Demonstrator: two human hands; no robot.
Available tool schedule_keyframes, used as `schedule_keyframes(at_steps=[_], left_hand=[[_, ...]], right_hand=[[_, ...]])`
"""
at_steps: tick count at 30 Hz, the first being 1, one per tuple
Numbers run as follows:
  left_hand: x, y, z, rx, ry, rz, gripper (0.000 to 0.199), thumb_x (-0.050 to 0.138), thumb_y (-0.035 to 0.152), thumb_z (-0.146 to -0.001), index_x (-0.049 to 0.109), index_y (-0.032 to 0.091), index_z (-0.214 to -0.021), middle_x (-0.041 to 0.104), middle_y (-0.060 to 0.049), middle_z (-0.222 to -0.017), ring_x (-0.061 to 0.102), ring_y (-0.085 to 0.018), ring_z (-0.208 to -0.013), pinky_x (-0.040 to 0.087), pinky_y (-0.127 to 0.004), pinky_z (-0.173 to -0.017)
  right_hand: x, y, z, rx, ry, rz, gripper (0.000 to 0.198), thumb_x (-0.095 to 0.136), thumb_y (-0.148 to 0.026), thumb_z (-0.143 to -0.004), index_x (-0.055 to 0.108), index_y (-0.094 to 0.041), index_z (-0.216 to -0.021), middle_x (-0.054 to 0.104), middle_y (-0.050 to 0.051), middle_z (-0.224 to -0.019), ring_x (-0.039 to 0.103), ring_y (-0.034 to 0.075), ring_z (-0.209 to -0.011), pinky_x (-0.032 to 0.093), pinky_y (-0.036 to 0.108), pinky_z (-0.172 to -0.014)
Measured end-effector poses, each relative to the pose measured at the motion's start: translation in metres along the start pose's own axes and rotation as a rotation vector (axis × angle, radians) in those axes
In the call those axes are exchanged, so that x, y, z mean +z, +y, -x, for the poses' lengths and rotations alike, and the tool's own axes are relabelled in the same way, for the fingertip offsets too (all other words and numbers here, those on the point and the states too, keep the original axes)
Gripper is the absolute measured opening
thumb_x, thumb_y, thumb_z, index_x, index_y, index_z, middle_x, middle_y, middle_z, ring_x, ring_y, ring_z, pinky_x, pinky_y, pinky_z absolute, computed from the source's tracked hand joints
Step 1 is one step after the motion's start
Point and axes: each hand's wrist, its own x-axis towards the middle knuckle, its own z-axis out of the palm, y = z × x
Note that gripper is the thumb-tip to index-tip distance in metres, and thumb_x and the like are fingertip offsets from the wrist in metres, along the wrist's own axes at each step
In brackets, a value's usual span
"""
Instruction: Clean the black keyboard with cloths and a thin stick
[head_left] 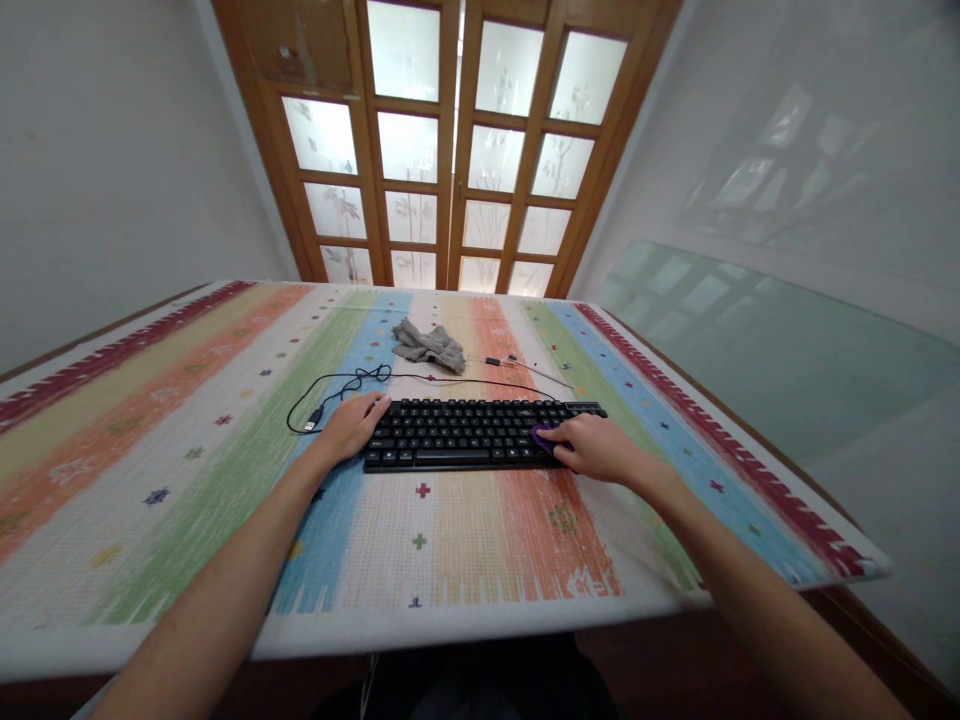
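A black keyboard (457, 434) lies flat on the striped tablecloth in front of me. Its left end is gripped by my left hand (354, 424), the fingers reaching over the upper corner. My right hand (596, 445) is closed on a small soft purple piece (543, 437) and presses it against the keys toward the keyboard's right end. Most of this piece is hidden by the fingers, so whether it is cloth or putty I cannot tell. A thin black cable (341, 376) runs behind the keyboard to a USB plug (313, 420) beside my left hand.
A crumpled grey cloth (429, 346) lies behind the keyboard. To its right are a small dark object (493, 361) and a thin light stick (551, 375). The striped tablecloth (247, 440) covers the table, whose near edge is close to me. Wood-framed glass doors (450, 150) stand beyond.
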Motion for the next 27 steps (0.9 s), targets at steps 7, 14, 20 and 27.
schedule_keyframes(at_steps=[7, 14, 20, 27], left_hand=[[0.001, -0.001, 0.000, -0.003, 0.006, -0.001, 0.050, 0.025, 0.055, -0.094, 0.062, 0.022, -0.096, 0.073, -0.010, -0.101, 0.066, -0.029, -0.098, 0.047, -0.041, -0.092], [0.000, 0.000, 0.000, -0.004, 0.003, 0.011, 0.050, 0.025, 0.055, -0.094, 0.062, 0.021, -0.097, 0.073, -0.011, -0.103, 0.066, -0.030, -0.099, 0.047, -0.041, -0.093], [0.002, -0.003, -0.001, 0.004, 0.001, 0.003, 0.052, 0.024, 0.056, -0.095, 0.063, 0.022, -0.098, 0.073, -0.010, -0.101, 0.066, -0.029, -0.099, 0.047, -0.041, -0.094], [0.002, -0.003, -0.001, 0.003, 0.004, 0.001, 0.052, 0.024, 0.055, -0.095, 0.063, 0.021, -0.098, 0.073, -0.011, -0.103, 0.066, -0.029, -0.100, 0.048, -0.042, -0.094]], right_hand=[[0.004, -0.008, -0.007, -0.038, 0.078, -0.019, 0.053, 0.043, -0.021, -0.091, 0.058, -0.024, -0.142, 0.074, 0.011, -0.117, 0.070, 0.023, -0.099, 0.050, 0.031, -0.082], [0.005, -0.012, -0.011, -0.037, -0.049, 0.047, 0.050, 0.038, -0.026, -0.097, 0.054, -0.026, -0.145, 0.077, 0.012, -0.103, 0.072, 0.024, -0.091, 0.050, 0.031, -0.073], [0.000, -0.009, -0.005, 0.019, -0.076, 0.060, 0.046, 0.038, -0.027, -0.098, 0.062, -0.027, -0.138, 0.077, 0.013, -0.098, 0.072, 0.025, -0.088, 0.050, 0.031, -0.072], [0.005, -0.004, -0.003, 0.047, -0.068, -0.003, 0.048, 0.041, -0.025, -0.095, 0.061, -0.028, -0.138, 0.077, 0.012, -0.100, 0.072, 0.025, -0.091, 0.050, 0.032, -0.075]])
